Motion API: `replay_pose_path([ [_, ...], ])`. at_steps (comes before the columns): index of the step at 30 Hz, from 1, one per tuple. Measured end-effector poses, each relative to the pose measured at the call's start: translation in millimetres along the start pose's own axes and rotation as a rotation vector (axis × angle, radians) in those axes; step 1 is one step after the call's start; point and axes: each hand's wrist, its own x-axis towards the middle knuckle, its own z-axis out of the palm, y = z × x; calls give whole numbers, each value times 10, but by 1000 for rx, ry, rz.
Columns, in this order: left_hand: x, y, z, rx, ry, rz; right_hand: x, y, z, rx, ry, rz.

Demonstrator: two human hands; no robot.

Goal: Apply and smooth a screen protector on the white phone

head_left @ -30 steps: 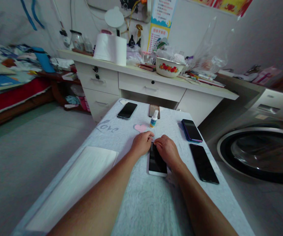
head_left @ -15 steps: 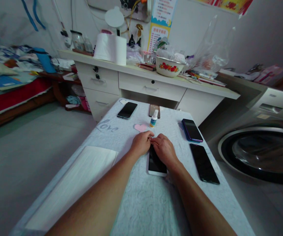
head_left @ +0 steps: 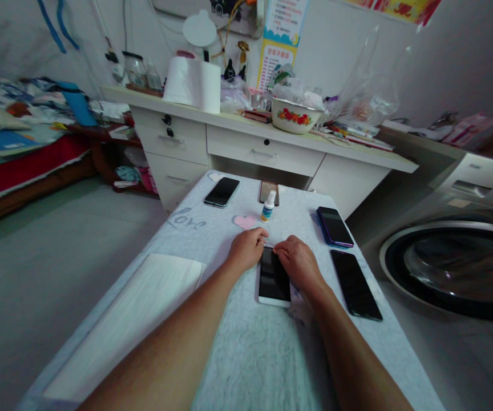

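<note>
A white-framed smartphone with a dark screen lies flat on the table in front of me. My left hand is closed at its upper left corner, fingers curled against the edge. Over the phone's upper right part, my right hand has its fingers pinched together; whatever is between them, if anything, is too small to make out. Just beyond the hands stands a small spray bottle with a white top and a blue and yellow label.
More phones lie around: a black one far left, a gold one behind the bottle, a stacked pair and another black one at right. White sheets lie left. A desk and washing machine stand beyond.
My right hand has moved right, away from my left hand, along the phone's top edge. More of the phone's screen shows now. The left hand has stayed put.
</note>
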Motion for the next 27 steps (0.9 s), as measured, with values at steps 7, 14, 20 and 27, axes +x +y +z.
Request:
replay_pose_path([
  [7,-7,20,-13,1,1,3,-34,94,-39,20,0,30],
  [14,-9,19,-14,14,5,0,-46,108,-60,15,16,54],
  [20,-3,-13,14,22,17,15,-37,77,-19,19,17,49],
  [27,-5,17,-1,27,9,4,-16,-24,29,-1,19,-3],
])
